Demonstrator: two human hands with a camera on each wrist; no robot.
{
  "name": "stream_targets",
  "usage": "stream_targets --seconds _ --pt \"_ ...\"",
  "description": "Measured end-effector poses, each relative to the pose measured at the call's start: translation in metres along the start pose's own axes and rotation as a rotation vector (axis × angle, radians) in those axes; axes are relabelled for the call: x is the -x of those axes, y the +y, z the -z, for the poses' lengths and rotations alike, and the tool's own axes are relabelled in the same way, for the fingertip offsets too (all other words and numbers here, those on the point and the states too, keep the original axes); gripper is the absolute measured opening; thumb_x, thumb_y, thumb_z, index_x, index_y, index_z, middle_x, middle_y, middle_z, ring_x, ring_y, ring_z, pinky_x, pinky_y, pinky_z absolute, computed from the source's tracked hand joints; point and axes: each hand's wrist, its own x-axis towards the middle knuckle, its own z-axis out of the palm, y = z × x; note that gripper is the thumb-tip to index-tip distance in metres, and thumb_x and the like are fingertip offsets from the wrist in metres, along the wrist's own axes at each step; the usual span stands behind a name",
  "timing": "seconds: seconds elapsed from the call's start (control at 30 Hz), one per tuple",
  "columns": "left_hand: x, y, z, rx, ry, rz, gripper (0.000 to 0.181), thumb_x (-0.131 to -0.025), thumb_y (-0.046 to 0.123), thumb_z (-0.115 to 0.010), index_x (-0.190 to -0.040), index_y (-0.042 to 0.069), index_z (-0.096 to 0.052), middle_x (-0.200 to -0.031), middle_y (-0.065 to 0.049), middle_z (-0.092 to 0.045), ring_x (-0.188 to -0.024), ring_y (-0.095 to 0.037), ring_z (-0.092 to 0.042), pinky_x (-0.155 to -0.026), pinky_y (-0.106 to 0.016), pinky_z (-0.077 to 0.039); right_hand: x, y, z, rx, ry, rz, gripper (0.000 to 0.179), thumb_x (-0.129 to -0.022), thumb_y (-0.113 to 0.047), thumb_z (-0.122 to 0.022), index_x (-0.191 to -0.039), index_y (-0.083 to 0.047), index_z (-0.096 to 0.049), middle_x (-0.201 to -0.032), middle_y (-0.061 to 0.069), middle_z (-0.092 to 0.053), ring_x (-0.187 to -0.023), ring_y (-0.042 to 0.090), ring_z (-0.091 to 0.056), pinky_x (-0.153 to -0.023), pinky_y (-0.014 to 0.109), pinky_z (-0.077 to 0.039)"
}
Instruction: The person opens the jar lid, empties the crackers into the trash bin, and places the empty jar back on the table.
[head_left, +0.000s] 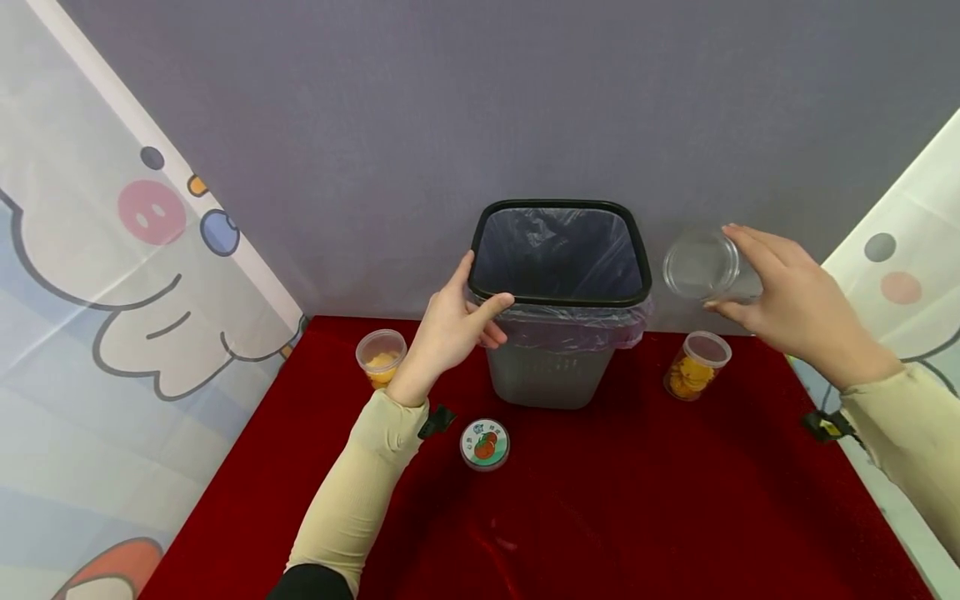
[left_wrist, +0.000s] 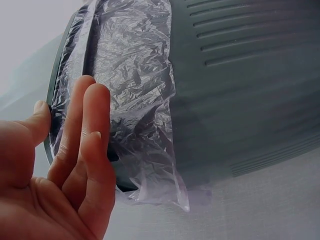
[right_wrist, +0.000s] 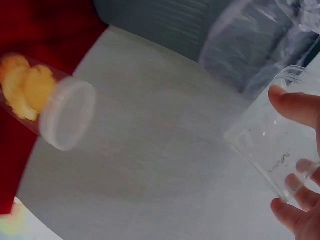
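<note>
My left hand is at the near left corner of a grey trash bin. Its thumb touches the black rim, and the other fingers extend along the outside beside the clear bin liner. Right of the bin, my right hand grips a clear plastic jar held up and tipped sideways, its round end facing the bin. The thumb and fingertips press on the jar's wall; no food shows inside. Below it stands a lidded jar of yellow-orange pieces.
Left of the bin stands another clear jar with yellow pieces, partly behind my left wrist. A round lid with a fruit picture lies in front of the bin on the red cloth. A grey wall rises directly behind.
</note>
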Motion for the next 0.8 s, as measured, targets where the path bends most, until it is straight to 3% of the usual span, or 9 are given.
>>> stream_targets --seconds 0.2,0.53,0.6,0.7,0.77,0.8 --pt "0.0 0.0 0.0 -0.01 0.0 -0.002 0.099 -0.09 0.055 -0.066 -0.162 0.021 -0.006 -0.07 -0.004 -0.072 -0.06 -0.023 -0.07 -0.063 -0.035 -0.06 0.024 0.002 -0.019 -0.047 -0.053 -0.127 0.101 -0.056 -0.008 -0.095 -0.142 0.005 -0.044 -0.131 0.034 -0.051 -0.111 0.052 -0.048 -0.086 0.068 -0.042" --pt "0.0 0.0 0.0 -0.023 0.002 0.002 0.099 -0.09 0.055 -0.066 -0.162 0.021 -0.006 -0.07 -0.004 -0.072 -0.06 -0.022 -0.07 -0.064 -0.035 -0.059 0.055 -0.001 -0.052 -0.118 -0.076 -0.227 0.099 -0.062 -0.01 -0.095 -0.142 0.007 -0.04 -0.126 0.034 -0.051 -0.102 0.051 -0.054 -0.078 0.066 -0.046" --pt "0.0 0.0 0.0 -0.024 0.001 0.003 0.099 -0.09 0.056 -0.066 -0.162 0.022 -0.006 -0.07 -0.004 -0.072 -0.06 -0.022 -0.07 -0.064 -0.034 -0.059 0.06 -0.002 -0.057 -0.176 -0.06 -0.267 0.098 -0.063 -0.012 -0.095 -0.143 0.006 -0.04 -0.124 0.032 -0.053 -0.099 0.049 -0.057 -0.079 0.046 -0.053" --pt "-0.001 0.0 0.0 -0.028 0.0 -0.001 0.099 -0.091 0.056 -0.065 -0.162 0.021 -0.006 -0.069 -0.003 -0.072 -0.059 -0.022 -0.07 -0.064 -0.034 -0.059 0.066 -0.004 -0.064 -0.304 -0.038 -0.321 0.096 -0.068 -0.014 -0.094 -0.145 0.004 -0.039 -0.126 0.029 -0.054 -0.104 0.046 -0.057 -0.078 0.014 -0.045" --pt "-0.001 0.001 0.0 -0.029 -0.001 -0.004 0.099 -0.091 0.056 -0.065 -0.162 0.02 -0.006 -0.069 -0.003 -0.072 -0.059 -0.022 -0.07 -0.064 -0.034 -0.059 0.07 -0.006 -0.069 -0.357 -0.048 -0.366 0.096 -0.071 -0.018 -0.092 -0.146 0.002 -0.036 -0.128 0.029 -0.053 -0.106 0.046 -0.055 -0.073 0.004 -0.034" --pt "-0.001 0.001 0.0 -0.031 -0.001 -0.005 0.099 -0.091 0.055 -0.065 -0.162 0.02 -0.006 -0.069 -0.003 -0.072 -0.059 -0.022 -0.07 -0.064 -0.034 -0.059 0.071 -0.006 -0.072 -0.366 -0.058 -0.383 0.095 -0.073 -0.02 -0.092 -0.147 0.001 -0.035 -0.129 0.029 -0.052 -0.108 0.046 -0.054 -0.073 0.006 -0.036"
